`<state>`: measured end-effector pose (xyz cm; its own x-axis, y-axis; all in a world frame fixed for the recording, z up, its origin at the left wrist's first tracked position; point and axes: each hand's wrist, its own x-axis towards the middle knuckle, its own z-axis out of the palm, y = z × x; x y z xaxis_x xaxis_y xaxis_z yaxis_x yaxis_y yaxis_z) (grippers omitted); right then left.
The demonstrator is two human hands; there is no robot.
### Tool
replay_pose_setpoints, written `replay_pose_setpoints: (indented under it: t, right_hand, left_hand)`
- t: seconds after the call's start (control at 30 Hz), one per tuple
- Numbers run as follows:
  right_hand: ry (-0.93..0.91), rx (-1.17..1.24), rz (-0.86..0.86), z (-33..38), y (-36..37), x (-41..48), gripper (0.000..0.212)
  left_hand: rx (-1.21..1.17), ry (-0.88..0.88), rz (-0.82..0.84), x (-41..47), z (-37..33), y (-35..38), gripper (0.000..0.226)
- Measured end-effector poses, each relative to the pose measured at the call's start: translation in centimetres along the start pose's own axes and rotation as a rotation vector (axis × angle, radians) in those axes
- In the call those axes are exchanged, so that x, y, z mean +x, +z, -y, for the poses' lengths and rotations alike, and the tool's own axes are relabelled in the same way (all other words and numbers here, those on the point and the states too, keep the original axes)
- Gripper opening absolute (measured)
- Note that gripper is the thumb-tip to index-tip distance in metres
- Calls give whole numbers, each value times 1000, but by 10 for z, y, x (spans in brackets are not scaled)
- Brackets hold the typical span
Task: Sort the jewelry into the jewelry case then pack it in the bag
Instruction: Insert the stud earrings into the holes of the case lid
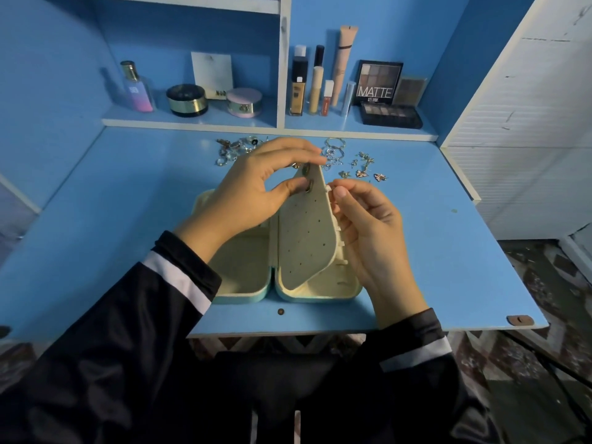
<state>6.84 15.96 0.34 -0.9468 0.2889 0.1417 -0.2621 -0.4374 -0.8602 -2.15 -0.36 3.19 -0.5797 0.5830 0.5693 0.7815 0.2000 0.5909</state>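
Head view: earring-mounting step. Pinching jewelry case [243, 298] panel [304, 232] top with left hand [250, 187], unidentifiable small item [334, 188] beside panel with right hand [368, 225]. Next, likely: fine alignment.

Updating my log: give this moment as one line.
left hand grips earring panel; right hand pinches at its edge; case open

My left hand [256, 187] covers the middle of the jewelry pile [230, 150] at upper centre and, with its sleeve, much of the left half of the jewelry case [243, 294]. The small piece [333, 187] my right hand [368, 232] pinches beside the raised perforated panel [304, 232] is too tiny to name. The panel hides the tray beneath. Both sleeves run off the bottom edge.
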Motion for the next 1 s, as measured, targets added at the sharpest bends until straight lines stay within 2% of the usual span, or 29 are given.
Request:
replay_pose_setpoints:
  t: [0.47,1.0]
  right_hand:
    - [13,15,89,-11,17,12,9]
    - [102,172,121,-20,21,17,14]
  left_hand:
    - [-119,-39,-73,-10,4,-3,32]
    - [-242,-59,-119,-16,8,-1,31]
